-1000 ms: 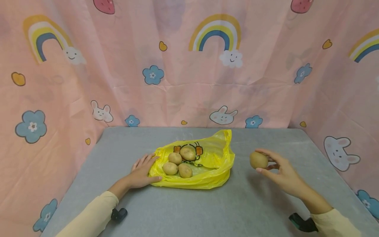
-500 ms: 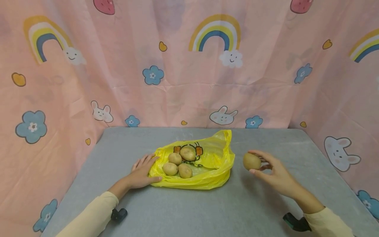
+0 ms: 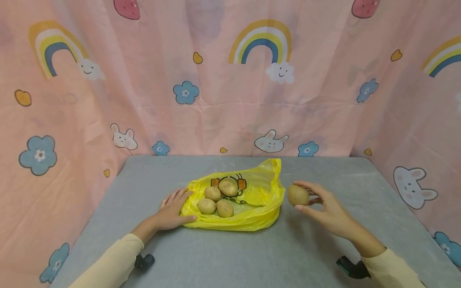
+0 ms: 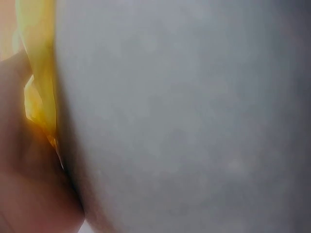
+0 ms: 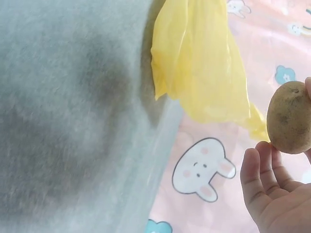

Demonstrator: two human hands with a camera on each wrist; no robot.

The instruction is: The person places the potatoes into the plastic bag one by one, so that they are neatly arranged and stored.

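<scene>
A yellow plastic bag [image 3: 248, 220] lies on its side on the grey table, its mouth toward the right. Several potatoes [image 3: 212, 194] show in its left part. My left hand [image 3: 171, 212] rests against the bag's left end, fingers spread and thumb along the near edge; in the left wrist view only a blurred part of this hand [image 4: 29, 179] and some yellow plastic show. My right hand [image 3: 329, 208] pinches one potato [image 3: 297, 195] between thumb and fingers, above the table just right of the bag's mouth. The right wrist view shows this potato [image 5: 290, 118] at its right edge.
The grey table [image 3: 230, 260] ends at a pink curtain [image 3: 223, 88] behind and at both sides, printed with rainbows, rabbits and flowers. A dark wrist mount [image 3: 353, 267] shows beside the right sleeve, and another mount [image 3: 145, 262] beside the left.
My right hand has moved left with the potato, closer to the bag's mouth. The left hand, the bag and the potatoes in it have stayed in place.
</scene>
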